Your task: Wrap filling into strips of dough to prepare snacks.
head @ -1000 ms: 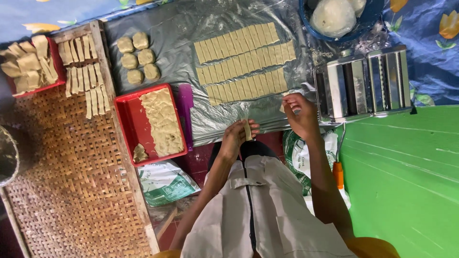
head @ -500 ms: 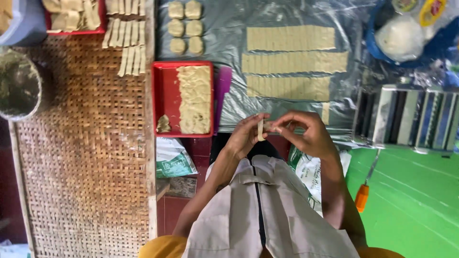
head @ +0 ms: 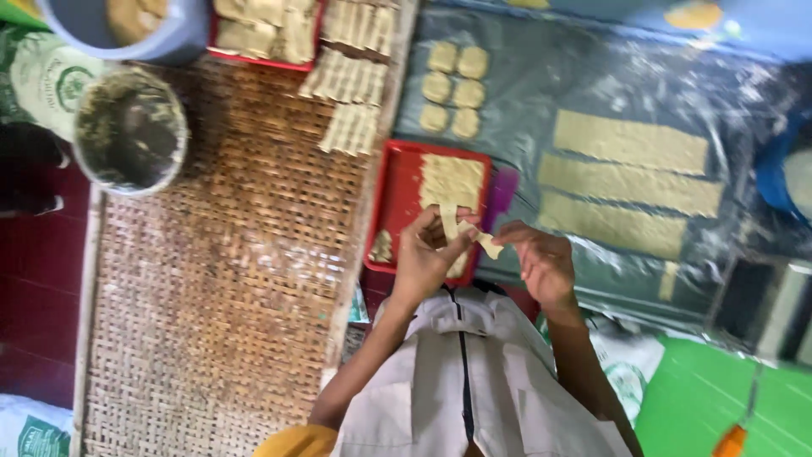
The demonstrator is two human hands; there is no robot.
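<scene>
Dough strip: pale, thin, twisted; held up over the near edge of a red tray. Left hand: fingers pinched shut on one end. Right hand: fingertips closed on the other end. Red tray holds a flat dough sheet. Right of it, three long dough bands on grey plastic sheeting. Far, six round dough pieces. Left, woven mat with cut strips and a crusted bowl.
</scene>
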